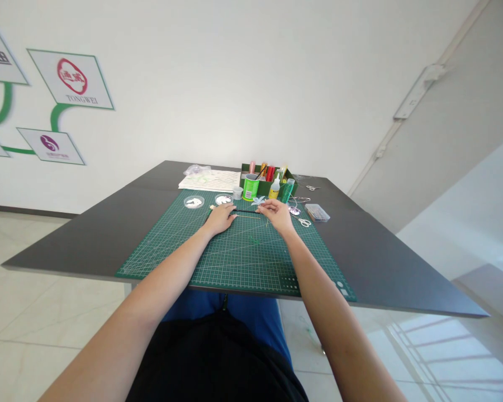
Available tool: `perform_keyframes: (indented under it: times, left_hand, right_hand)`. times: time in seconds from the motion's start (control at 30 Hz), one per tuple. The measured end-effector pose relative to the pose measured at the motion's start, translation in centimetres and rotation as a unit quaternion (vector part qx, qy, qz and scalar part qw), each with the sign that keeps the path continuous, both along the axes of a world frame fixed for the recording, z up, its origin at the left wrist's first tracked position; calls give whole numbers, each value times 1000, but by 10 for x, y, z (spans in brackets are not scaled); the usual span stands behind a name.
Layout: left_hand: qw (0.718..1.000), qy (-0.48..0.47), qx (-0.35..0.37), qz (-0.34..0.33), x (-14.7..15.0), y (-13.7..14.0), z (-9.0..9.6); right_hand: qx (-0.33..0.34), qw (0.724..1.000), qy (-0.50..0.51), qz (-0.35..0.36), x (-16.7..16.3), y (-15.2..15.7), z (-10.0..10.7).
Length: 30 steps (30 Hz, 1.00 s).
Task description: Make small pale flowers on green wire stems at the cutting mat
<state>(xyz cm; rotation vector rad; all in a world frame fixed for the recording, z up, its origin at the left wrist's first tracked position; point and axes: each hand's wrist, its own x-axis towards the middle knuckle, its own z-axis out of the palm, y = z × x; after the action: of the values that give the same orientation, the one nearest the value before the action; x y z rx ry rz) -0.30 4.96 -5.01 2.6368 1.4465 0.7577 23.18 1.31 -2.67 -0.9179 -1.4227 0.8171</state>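
Observation:
My left hand (221, 219) rests on the green cutting mat (238, 257), its fingers stretched forward and the thumb apart. A thin dark rod (246, 211) runs from its fingertips toward my right hand. Just in front of it lies a slim pale stick (249, 216), near the left thumb. My right hand (279, 216) is closed in a pinch over the mat; what is between its fingertips is too small to make out. Right beyond those fingertips is a pale blue flower shape (257, 200). I cannot tell whether the fingers touch it.
Behind the hands stand a green can (250, 188), a glue bottle (274, 190) and a dark green box (246, 168) of coloured rolls. Shallow dishes (194, 202) sit left, white sheets (209, 181) behind. Scissors (304, 222) and a clear case (317, 213) lie right.

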Motion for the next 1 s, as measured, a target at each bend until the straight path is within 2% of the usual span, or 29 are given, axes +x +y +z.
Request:
perform_keyframes:
  times: [0.67,1.0]
  left_hand:
    - [997,64,-34,28,1,3,-3]
    - [1000,27,7,3,0,4,-2]
  right_hand:
    - [-9,1000,0,2,-1,-2,2]
    - [-8,1000,-7,3,0,-1,1]
